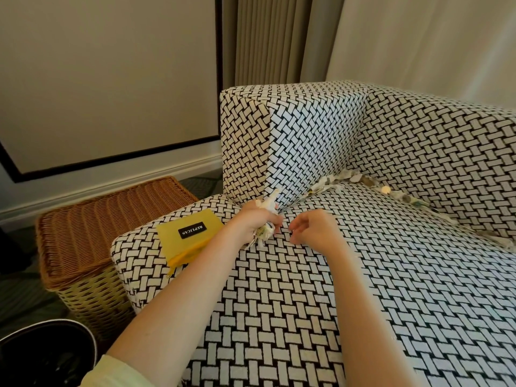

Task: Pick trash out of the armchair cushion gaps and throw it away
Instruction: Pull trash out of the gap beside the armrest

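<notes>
The armchair is covered in a black-and-white woven pattern. My left hand is closed around a bunch of paper scraps, which stick out above and below the fist, near the left arm's base. My right hand hovers just beside it over the seat cushion, fingers curled and apart, holding nothing. More paper scraps lie wedged along the gap between the seat cushion and the backrest, trailing toward the right edge.
A yellow pouch with a black label lies on the seat's front left corner. A wicker basket with a lid stands on the floor left of the chair. A dark round bin shows at the bottom left. Curtains hang behind.
</notes>
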Action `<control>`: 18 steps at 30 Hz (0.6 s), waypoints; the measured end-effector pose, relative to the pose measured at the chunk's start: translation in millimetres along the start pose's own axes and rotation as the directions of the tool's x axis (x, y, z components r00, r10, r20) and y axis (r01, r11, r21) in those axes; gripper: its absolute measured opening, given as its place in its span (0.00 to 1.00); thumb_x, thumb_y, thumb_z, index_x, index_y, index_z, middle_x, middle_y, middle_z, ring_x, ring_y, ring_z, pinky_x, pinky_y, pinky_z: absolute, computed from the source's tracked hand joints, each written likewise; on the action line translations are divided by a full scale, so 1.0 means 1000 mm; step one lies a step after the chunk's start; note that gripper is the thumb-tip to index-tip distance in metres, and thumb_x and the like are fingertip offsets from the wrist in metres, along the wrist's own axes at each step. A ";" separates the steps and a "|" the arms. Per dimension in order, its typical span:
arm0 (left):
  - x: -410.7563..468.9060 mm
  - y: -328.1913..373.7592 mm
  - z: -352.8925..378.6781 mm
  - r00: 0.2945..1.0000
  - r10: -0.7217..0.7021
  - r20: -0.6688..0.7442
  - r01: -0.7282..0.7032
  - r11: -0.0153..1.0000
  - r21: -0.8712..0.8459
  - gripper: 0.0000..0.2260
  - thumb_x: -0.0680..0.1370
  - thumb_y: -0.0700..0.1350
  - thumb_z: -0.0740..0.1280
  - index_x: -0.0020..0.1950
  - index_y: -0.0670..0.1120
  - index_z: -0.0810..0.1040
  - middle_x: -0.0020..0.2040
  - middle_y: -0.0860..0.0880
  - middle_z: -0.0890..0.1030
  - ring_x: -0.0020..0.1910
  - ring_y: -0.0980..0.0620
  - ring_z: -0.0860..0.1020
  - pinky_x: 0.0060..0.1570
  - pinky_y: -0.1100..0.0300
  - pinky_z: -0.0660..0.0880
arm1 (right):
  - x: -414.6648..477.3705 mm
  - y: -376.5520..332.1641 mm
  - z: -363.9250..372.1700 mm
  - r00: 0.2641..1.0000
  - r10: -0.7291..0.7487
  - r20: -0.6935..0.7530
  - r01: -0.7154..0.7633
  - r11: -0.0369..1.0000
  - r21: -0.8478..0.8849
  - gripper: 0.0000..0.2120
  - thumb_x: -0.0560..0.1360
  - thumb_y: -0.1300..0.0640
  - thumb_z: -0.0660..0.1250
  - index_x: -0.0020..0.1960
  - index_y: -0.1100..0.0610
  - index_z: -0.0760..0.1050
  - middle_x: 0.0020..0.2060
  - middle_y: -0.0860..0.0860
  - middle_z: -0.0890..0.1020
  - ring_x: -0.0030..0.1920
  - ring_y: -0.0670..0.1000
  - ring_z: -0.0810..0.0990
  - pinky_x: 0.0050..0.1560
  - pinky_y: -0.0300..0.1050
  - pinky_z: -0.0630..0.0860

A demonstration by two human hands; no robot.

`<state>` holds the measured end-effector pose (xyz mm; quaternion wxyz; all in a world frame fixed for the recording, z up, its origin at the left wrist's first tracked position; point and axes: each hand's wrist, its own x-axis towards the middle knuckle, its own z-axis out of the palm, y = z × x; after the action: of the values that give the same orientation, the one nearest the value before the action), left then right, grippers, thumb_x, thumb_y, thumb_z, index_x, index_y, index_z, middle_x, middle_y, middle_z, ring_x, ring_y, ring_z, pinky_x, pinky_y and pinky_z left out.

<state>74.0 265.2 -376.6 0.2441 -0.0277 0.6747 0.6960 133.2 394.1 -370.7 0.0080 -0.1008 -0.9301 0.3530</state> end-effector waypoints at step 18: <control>-0.002 0.003 0.014 0.983 0.183 0.024 -0.162 0.788 0.594 0.17 0.68 0.37 0.73 0.55 0.46 0.76 0.48 0.49 0.78 0.43 0.52 0.76 0.42 0.60 0.75 | -0.008 0.015 -0.026 0.997 -0.045 -0.065 0.042 0.998 -0.050 0.11 0.69 0.69 0.68 0.40 0.54 0.74 0.38 0.50 0.80 0.40 0.48 0.77 0.36 0.33 0.70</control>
<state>78.8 277.8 -371.7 0.1643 0.0996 0.8620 0.4691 145.5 420.8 -360.2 0.0438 -0.0923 -0.9397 0.3264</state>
